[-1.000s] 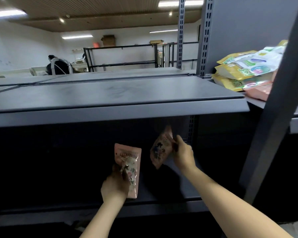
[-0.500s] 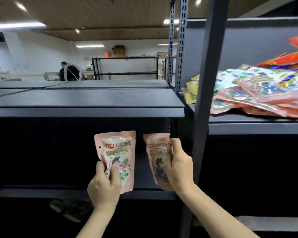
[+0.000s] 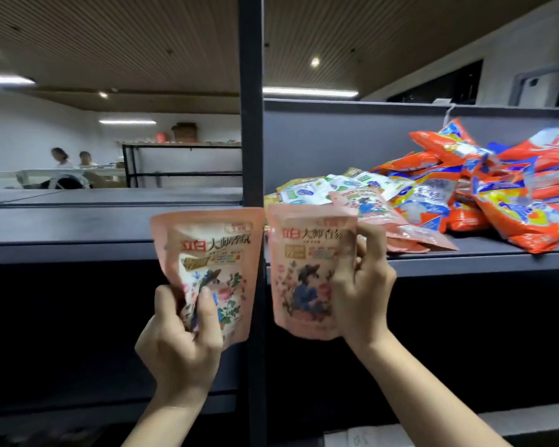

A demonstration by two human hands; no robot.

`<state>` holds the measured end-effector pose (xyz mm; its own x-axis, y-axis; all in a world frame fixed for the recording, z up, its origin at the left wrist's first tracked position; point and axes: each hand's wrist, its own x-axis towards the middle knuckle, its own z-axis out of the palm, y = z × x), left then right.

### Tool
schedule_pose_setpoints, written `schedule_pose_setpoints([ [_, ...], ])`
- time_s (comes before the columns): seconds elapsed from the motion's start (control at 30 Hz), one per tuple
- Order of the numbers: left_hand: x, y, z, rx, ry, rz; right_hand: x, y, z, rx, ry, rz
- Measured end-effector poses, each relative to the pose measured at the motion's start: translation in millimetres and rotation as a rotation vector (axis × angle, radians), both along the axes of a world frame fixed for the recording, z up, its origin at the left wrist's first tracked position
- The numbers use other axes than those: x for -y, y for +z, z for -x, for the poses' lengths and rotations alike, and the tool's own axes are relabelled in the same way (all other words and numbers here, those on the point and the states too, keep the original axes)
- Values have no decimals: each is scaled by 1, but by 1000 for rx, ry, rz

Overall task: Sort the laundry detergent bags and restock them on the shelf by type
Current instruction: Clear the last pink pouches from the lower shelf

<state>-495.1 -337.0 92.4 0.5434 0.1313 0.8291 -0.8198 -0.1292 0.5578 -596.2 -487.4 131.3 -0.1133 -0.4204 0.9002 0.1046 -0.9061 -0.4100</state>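
Pouches match: left hand point(image 3: 179, 343) grips one pink pouch point(image 3: 210, 272), right hand point(image 3: 359, 291) curls round another pink pouch point(image 3: 300, 275) (same type); stand both upright together beyond the fingertips.

I see two pink pouches: the left pouch point(image 3: 207, 253) and the right pouch point(image 3: 307, 269) both look like smooth plastic film with a soft sheen and printed fronts. The piled orange bags point(image 3: 513, 214) are glossier, crinkled plastic that catches the light. The shelf point(image 3: 465, 253) and its upright post point(image 3: 251, 124) look like matt, dark-painted metal. The ceiling point(image 3: 110, 43) looks like ribbed slats.
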Motion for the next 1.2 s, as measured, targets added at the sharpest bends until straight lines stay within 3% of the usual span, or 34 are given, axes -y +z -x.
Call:
schedule_pose_setpoints([
  [0.23,56,45,23,187,-9,-70,65,56,43,107,-180,-39],
  [0.4,92,67,34,193,-40,-128,113,98,66,171,-430,52],
  [0.53,116,71,39,195,-34,-134,158,117,73,115,-616,145],
  [0.63,132,73,42,139,13,-121,186,111,65,-46,-648,283],
  [0.7,144,78,47,59,52,-108,213,88,55,-335,-621,346],
  [0.77,156,85,52,-27,75,-94,233,66,49,-723,-315,199],
  [0.83,169,94,54,-97,90,-81,244,55,51,-913,-72,66],
  [0.97,200,117,50,-174,82,-35,251,62,63,-1007,-97,-32],
  [1.1,245,150,31,-382,-78,39,256,57,60,-1044,-206,10],
  [1.2,278,158,12,-602,-178,-200,257,51,53,-1021,-408,-9],
])
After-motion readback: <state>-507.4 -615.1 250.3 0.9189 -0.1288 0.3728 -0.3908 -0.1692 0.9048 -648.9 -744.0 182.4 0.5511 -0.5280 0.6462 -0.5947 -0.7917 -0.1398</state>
